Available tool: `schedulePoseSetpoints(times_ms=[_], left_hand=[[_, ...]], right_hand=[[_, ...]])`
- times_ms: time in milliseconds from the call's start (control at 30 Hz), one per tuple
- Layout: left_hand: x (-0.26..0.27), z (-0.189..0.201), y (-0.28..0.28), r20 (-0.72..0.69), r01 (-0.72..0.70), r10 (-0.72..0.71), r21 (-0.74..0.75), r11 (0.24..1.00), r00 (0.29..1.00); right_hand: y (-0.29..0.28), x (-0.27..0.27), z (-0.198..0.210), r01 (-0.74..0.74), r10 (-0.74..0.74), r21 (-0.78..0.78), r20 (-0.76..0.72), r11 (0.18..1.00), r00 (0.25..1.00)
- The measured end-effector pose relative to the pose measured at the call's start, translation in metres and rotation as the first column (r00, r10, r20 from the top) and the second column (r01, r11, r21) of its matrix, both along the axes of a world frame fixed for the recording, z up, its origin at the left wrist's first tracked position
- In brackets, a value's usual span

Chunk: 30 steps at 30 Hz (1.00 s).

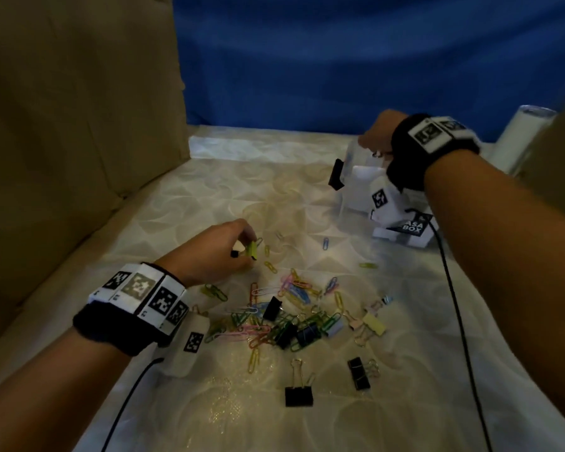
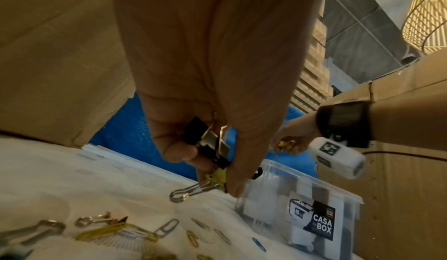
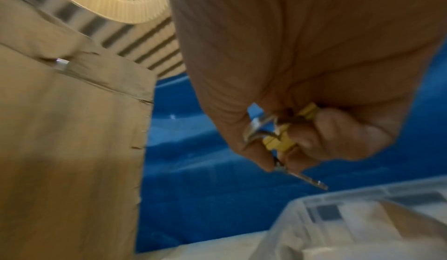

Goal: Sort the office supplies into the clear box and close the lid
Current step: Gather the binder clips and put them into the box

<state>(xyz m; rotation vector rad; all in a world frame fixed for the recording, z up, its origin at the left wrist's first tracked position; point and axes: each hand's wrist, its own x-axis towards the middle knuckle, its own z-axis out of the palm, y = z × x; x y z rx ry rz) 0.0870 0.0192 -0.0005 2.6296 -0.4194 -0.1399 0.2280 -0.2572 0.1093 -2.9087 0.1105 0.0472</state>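
My left hand (image 1: pixel 229 249) hovers low over the table, pinching a yellow binder clip (image 1: pixel 252 250) with black binder clips (image 2: pixel 205 145) bunched in its curled fingers. My right hand (image 1: pixel 377 138) is raised above the clear box (image 1: pixel 356 187) at the back right, gripping a yellow binder clip (image 3: pixel 280 142) whose silver handle sticks out. The box (image 2: pixel 302 206) carries a dark "CASA BOX" label and stands open. A pile of coloured paper clips (image 1: pixel 274 321) and binder clips lies between my arms.
Cardboard walls (image 1: pixel 62 125) stand on the left and far right, a blue sheet (image 1: pixel 340 60) at the back. A white cylinder (image 1: pixel 522 138) leans at the back right. Loose black binder clips (image 1: pixel 299 394) lie near the front. Black cables trail from both wrists.
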Motion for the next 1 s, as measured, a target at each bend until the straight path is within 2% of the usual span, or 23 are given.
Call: schedulePoseSetpoints(times_ms=[100, 200, 300, 400, 467, 533, 567, 633, 667, 733, 867, 1000], left_hand=[[0.001, -0.001, -0.004, -0.016, 0.008, -0.009, -0.018, 1.000, 1.000], [0.001, 0.000, -0.001, -0.009, 0.024, -0.024, -0.020, 1.000, 1.000], [0.001, 0.001, 0.004, -0.011, 0.036, -0.037, -0.036, 0.999, 0.999], [0.000, 0.001, 0.006, -0.013, 0.045, -0.045, -0.029, 0.999, 0.999], [0.000, 0.000, 0.004, -0.008, 0.048, -0.048, -0.010, 0.999, 0.999], [0.000, 0.000, 0.001, -0.001, 0.057, -0.057, 0.001, 0.998, 0.998], [0.000, 0.001, 0.000, 0.002, 0.064, -0.064, 0.005, 0.998, 0.998], [0.003, 0.004, -0.006, 0.011, 0.082, -0.082, 0.028, 0.996, 0.997], [0.006, 0.008, -0.011, 0.019, 0.090, -0.091, 0.041, 0.995, 0.996], [0.015, 0.019, -0.024, 0.047, 0.104, -0.107, 0.069, 0.992, 0.993], [0.048, 0.054, -0.070, 0.166, 0.150, -0.162, 0.083, 0.985, 0.973], [0.100, 0.081, -0.130, 0.283, 0.150, -0.202, 0.193, 0.970, 0.938]], right_hand=[[-0.019, 0.037, -0.012, 0.015, -0.020, -0.123, -0.032, 0.992, 0.999], [-0.024, 0.061, -0.016, 0.047, -0.039, 0.080, -0.106, 0.996, 0.994], [-0.023, 0.065, -0.012, 0.019, -0.022, -0.017, -0.182, 1.000, 0.983], [-0.023, 0.058, -0.005, 0.041, -0.025, 0.089, -0.178, 0.995, 0.984], [-0.020, 0.049, -0.007, 0.101, -0.071, 0.218, -0.141, 0.971, 0.987], [-0.022, 0.037, -0.011, 0.144, -0.107, 0.437, -0.109, 0.888, 0.988], [-0.027, 0.034, -0.016, 0.182, -0.167, 0.472, -0.073, 0.863, 0.983], [-0.034, 0.016, -0.022, 0.194, -0.199, 0.401, -0.029, 0.895, 0.980], [-0.040, 0.007, -0.027, 0.175, -0.182, 0.296, -0.003, 0.939, 0.983], [-0.050, -0.013, -0.044, 0.171, -0.174, 0.120, 0.019, 0.978, 0.985], [-0.076, -0.038, -0.089, 0.287, -0.291, 0.047, 0.144, 0.957, 0.946], [-0.074, -0.045, -0.098, 0.294, -0.286, -0.006, 0.201, 0.956, 0.937]])
